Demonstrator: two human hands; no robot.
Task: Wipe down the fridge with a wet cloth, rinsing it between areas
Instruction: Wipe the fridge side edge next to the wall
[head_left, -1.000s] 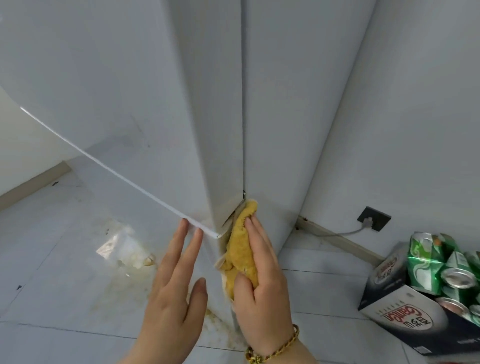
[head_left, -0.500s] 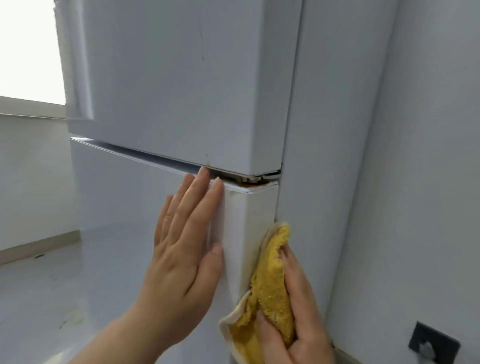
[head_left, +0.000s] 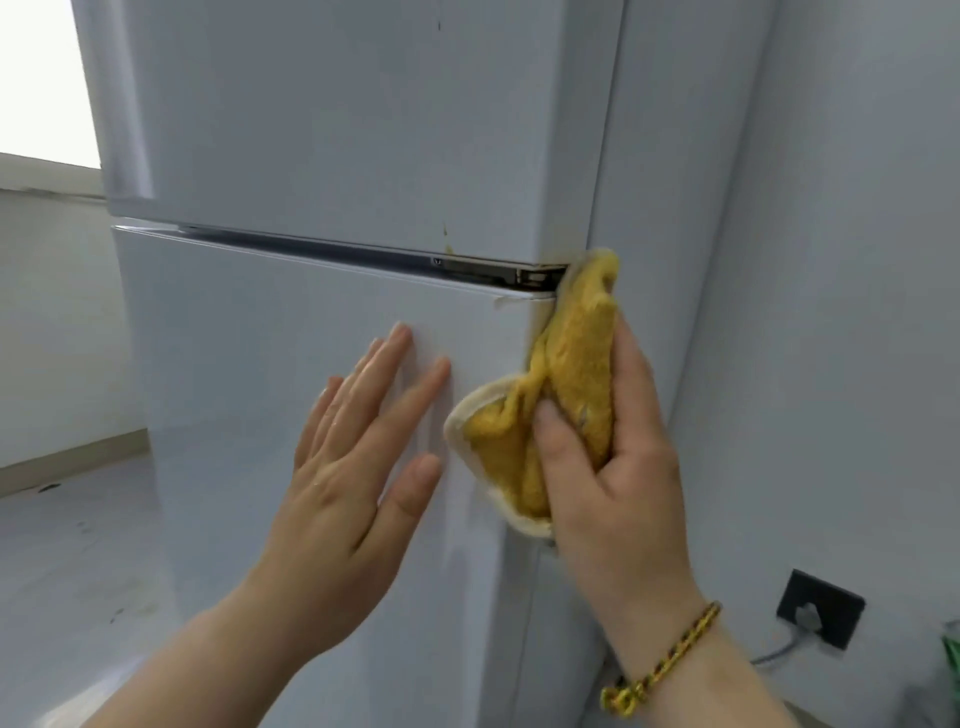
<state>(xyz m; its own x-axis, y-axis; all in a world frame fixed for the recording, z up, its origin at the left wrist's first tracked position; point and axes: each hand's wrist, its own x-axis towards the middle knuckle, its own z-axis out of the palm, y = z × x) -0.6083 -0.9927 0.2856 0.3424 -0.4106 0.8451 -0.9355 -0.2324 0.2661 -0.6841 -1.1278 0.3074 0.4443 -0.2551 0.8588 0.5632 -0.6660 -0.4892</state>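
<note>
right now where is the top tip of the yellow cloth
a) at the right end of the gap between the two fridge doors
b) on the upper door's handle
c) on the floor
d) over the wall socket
a: the right hand grips the yellow cloth, and the cloth's top tip sits at the hinge corner, the right end of the gap between the two doors of the fridge.

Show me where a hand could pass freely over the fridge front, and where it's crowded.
Free: the upper door above the door gap, and the lower door left of the left hand. Crowded: the lower door's right edge, where the right hand holds the cloth up against the hinge, with the left hand flat close beside it.
</note>
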